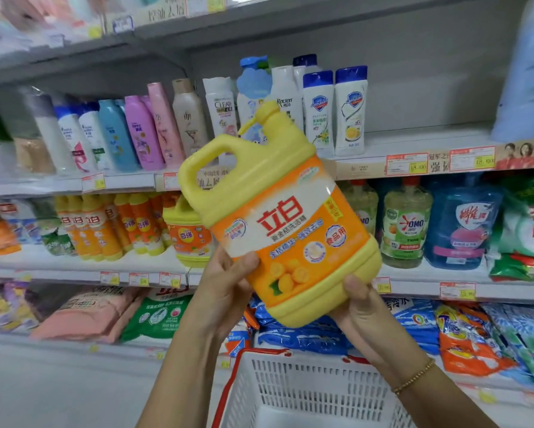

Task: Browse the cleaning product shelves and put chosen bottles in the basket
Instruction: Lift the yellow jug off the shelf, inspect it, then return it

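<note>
A large yellow detergent jug (278, 211) with an orange and white label and a side handle is held up in front of the shelves, tilted with its cap toward the upper left. My left hand (228, 282) grips its lower left side, thumb on the label. My right hand (361, 307) cups its bottom right corner. A white basket (306, 384) with a red rim sits directly below the jug, and the part in view holds nothing.
Shelves (414, 143) fill the view. Shampoo bottles (154, 131) stand on the upper shelf, yellow and orange detergent bottles (111, 227) and green and blue jugs (407, 223) on the middle one, and detergent bags (475, 335) lie on the lowest one.
</note>
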Tool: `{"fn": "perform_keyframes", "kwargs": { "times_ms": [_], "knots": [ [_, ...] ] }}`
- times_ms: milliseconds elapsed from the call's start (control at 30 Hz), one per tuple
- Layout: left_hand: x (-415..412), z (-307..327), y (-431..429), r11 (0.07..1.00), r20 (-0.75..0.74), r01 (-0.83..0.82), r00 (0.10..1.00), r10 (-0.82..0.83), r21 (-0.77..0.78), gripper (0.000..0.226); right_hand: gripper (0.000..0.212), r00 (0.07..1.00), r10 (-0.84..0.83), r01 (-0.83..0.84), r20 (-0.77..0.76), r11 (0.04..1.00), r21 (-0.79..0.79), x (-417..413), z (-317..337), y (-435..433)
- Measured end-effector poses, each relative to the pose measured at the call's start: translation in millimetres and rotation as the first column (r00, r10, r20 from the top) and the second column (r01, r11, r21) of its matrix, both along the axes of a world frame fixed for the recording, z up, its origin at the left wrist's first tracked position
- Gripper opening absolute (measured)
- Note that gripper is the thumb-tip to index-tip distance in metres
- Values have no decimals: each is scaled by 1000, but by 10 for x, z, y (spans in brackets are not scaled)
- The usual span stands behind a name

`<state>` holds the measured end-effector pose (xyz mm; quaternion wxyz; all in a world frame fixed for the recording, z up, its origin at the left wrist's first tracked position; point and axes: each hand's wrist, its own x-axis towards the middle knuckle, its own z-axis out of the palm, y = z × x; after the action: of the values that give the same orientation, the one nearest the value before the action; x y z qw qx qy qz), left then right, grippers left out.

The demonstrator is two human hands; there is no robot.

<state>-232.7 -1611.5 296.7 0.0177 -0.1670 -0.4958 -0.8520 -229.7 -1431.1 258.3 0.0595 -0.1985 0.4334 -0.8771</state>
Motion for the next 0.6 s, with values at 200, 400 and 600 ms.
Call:
{"fn": "perform_keyframes", "kwargs": {
  "times_ms": [200, 400, 600],
  "knots": [
    [51, 16, -41, 987, -21, -159, 987, 159, 22, 100, 110, 954, -257, 278, -153, 951, 135, -8, 99, -21],
    [14, -45, 122, 937, 31, -304, 952, 303, 171, 85, 116, 610, -248, 777, -753, 375, 506, 25, -162, -269],
    [76, -53, 237, 964, 6, -130, 991, 132, 232, 109, 87, 137, -202, 976, -970, 197, 97, -149, -37, -22]
  ]
}}
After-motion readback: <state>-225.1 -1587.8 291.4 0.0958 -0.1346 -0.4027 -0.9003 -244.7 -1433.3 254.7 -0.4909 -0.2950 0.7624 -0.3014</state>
